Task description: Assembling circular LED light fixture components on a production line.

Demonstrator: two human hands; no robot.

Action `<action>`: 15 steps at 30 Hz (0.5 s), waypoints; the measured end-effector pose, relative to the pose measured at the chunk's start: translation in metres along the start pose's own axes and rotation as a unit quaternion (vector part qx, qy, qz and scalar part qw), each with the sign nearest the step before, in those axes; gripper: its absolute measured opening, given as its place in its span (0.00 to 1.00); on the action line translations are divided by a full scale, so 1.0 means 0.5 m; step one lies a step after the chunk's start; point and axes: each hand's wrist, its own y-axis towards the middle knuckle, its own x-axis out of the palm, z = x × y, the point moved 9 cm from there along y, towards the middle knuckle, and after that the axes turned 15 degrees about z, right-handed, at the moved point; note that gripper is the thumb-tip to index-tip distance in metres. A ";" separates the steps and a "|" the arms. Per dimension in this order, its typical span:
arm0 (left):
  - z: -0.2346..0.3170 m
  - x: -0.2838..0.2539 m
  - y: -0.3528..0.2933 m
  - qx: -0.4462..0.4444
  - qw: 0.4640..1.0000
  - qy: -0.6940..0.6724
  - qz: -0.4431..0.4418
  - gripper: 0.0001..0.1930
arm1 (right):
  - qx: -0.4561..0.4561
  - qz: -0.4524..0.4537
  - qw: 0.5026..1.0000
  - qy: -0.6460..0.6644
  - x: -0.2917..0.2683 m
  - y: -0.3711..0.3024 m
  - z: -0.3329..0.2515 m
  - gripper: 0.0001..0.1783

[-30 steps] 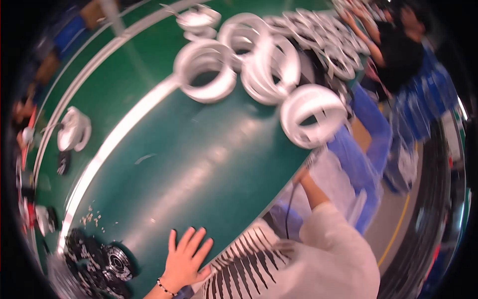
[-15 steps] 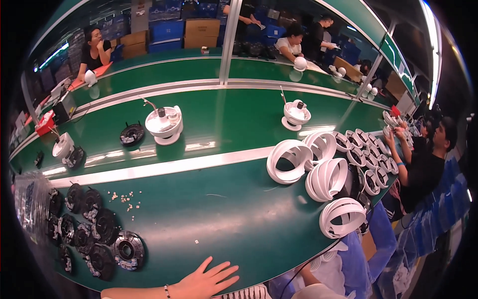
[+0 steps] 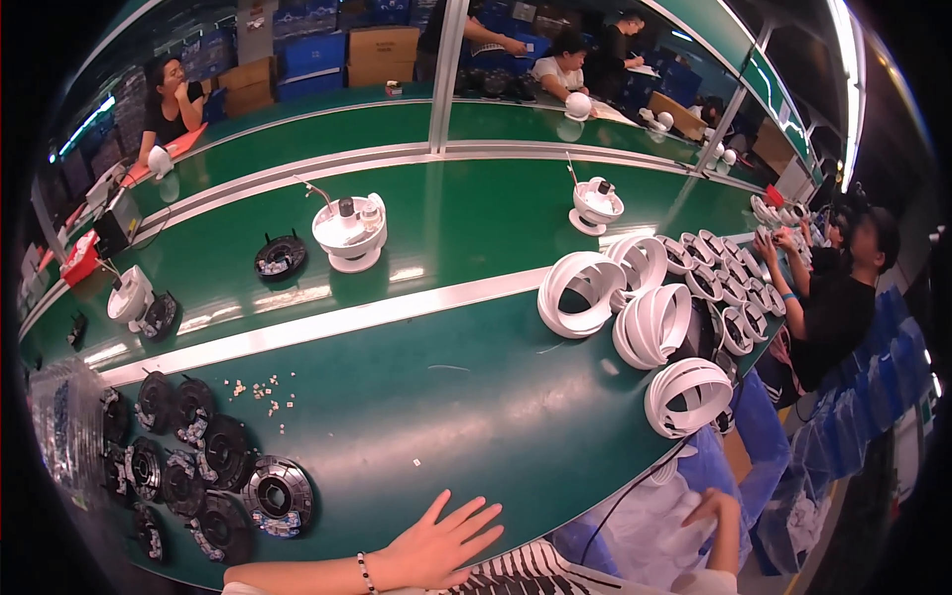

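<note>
My left hand point(image 3: 436, 547) lies palm down at the near edge of the green table point(image 3: 446, 397), fingers spread and nothing in them. A beaded bracelet circles that wrist. My right hand point(image 3: 716, 511) is low on the right, over a clear plastic bag point(image 3: 645, 521) with white ring-shaped parts point(image 3: 662, 470) in it. Its fingers bend toward the bag and show only in part; whether they grip anything is unclear. Nearest my left hand is a black round part point(image 3: 279, 494) with small components on it. Several similar black parts point(image 3: 183, 486) sit to its left.
White rings point(image 3: 687, 397) crowd the table's right side. Small pale bits point(image 3: 268, 393) are scattered at left. Beyond a white rail, white bowl-shaped housings point(image 3: 349, 236) with wires and a black disc point(image 3: 281, 257) stand on a green belt. A co-worker point(image 3: 843, 317) works at far right.
My right hand has come up into clearer view, out from among the bag's white parts. My left hand stays spread. The view has shifted; the housings have moved slightly right along the belt.
</note>
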 end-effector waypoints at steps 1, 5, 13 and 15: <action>-0.004 0.000 -0.003 0.000 1.000 0.009 0.003 0.32 | -0.014 0.127 0.991 0.043 -0.075 -0.033 0.007 0.37; -0.001 0.014 -0.005 -0.003 0.999 0.038 -0.029 0.33 | -0.148 0.368 0.856 0.333 -0.376 -0.323 -0.078 0.29; 0.003 0.010 0.006 -0.003 1.000 0.014 0.004 0.32 | -0.211 -0.032 0.340 0.916 -0.249 -0.177 -0.351 0.23; -0.006 0.015 -0.005 -0.016 1.000 0.011 0.002 0.32 | -0.218 -0.178 0.323 0.903 -0.316 -0.231 -0.505 0.18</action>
